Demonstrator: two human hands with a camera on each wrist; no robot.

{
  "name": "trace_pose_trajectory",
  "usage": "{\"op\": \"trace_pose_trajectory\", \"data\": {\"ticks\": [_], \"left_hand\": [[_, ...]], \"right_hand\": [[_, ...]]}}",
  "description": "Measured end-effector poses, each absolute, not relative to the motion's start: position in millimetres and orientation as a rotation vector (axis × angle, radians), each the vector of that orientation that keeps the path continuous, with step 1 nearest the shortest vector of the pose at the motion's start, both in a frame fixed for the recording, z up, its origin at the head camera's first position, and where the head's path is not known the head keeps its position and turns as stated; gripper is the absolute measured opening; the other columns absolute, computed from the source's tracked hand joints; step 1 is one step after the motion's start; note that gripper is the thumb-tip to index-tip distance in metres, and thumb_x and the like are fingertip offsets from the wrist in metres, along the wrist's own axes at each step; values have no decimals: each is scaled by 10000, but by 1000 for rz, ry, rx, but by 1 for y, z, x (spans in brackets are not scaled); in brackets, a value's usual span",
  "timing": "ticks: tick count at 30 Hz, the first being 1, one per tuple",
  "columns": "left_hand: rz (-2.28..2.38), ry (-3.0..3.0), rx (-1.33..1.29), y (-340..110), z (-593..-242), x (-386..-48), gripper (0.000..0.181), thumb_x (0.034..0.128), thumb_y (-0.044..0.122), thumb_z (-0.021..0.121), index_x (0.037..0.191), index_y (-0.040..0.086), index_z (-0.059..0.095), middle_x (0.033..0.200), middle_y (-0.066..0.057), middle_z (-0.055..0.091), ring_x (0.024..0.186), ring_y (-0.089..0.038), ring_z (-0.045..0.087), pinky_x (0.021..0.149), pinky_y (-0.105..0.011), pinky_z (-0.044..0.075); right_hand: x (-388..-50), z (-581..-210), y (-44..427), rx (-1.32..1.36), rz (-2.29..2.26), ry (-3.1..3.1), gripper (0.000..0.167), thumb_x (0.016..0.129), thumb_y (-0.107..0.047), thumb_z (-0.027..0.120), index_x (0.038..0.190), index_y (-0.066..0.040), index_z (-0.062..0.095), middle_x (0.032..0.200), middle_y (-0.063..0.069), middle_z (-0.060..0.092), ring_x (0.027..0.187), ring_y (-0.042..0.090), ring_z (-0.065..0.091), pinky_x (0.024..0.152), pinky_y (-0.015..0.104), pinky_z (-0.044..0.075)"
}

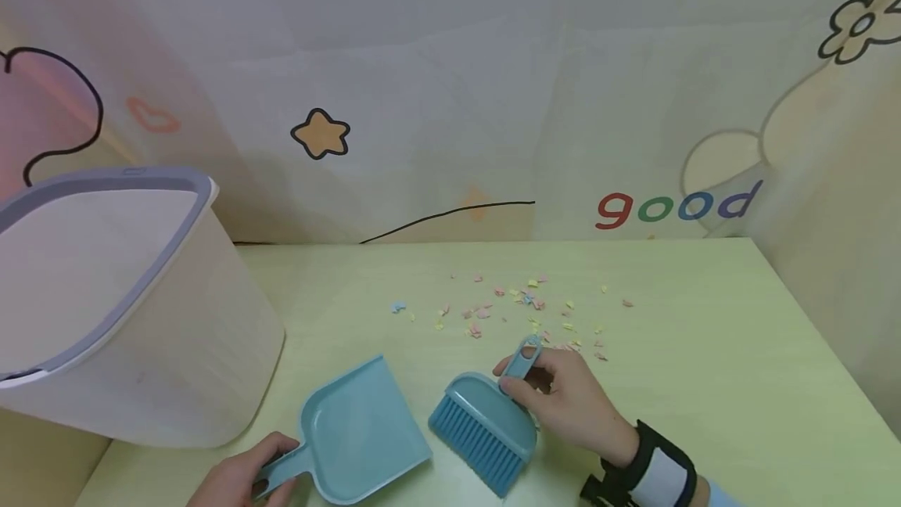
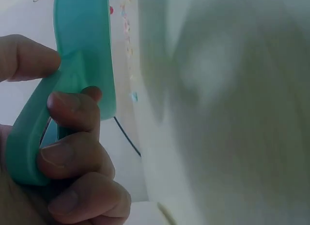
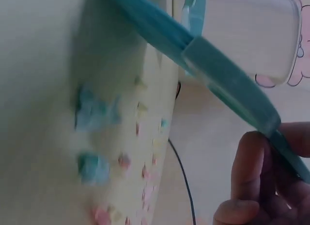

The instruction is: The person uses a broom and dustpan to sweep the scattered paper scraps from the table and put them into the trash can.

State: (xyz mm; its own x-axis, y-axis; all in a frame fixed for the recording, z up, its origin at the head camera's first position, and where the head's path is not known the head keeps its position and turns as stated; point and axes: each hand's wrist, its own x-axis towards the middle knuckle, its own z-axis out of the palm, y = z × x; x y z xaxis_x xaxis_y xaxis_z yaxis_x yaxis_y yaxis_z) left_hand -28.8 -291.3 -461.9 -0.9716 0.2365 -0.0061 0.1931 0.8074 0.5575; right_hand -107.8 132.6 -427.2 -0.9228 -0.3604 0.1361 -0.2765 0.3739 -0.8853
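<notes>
My left hand (image 1: 246,472) grips the handle of a light blue dustpan (image 1: 362,433), its fingers curled round the grip in the left wrist view. The pan's flat edge faces right, toward the brush. In my right hand (image 1: 570,397) is a small blue hand brush (image 1: 493,421), pinched by the handle between thumb and fingers, bristles pointing down and left. Beyond the brush lie scattered paper scraps (image 1: 482,311) in pink, yellow and blue. The right wrist view shows blue scraps (image 3: 94,167) below the brush (image 3: 232,82).
A large white bin (image 1: 190,335) with a grey-purple rim stands at the left of the pale table (image 1: 704,382). Behind the table hangs a printed cloth (image 1: 422,100) with a star and the word "good". A strap device (image 1: 655,468) sits on the right wrist.
</notes>
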Motion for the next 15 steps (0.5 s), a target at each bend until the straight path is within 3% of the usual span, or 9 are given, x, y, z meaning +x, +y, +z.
{"op": "trace_pose_trajectory", "data": {"ticks": [5, 15], "left_hand": [[913, 2838, 367, -281, -467, -31, 200, 924, 180, 751, 1083, 240, 644, 874, 209, 633, 741, 69, 535, 683, -193, 517], [922, 2759, 505, -250, -469, -44, 188, 949, 219, 718, 1114, 242, 632, 714, 198, 469, 580, 60, 419, 563, -191, 392]], "right_hand": [[-123, -426, 153, -511, -1502, 2666, 100, 960, -144, 738, 1050, -124, 776, 974, -5, 766, 735, 83, 583, 653, 239, 503], [-139, -418, 196, -413, -1500, 2812, 128, 970, -125, 726, 1084, -79, 762, 989, 67, 758, 720, 104, 630, 649, 247, 544]]}}
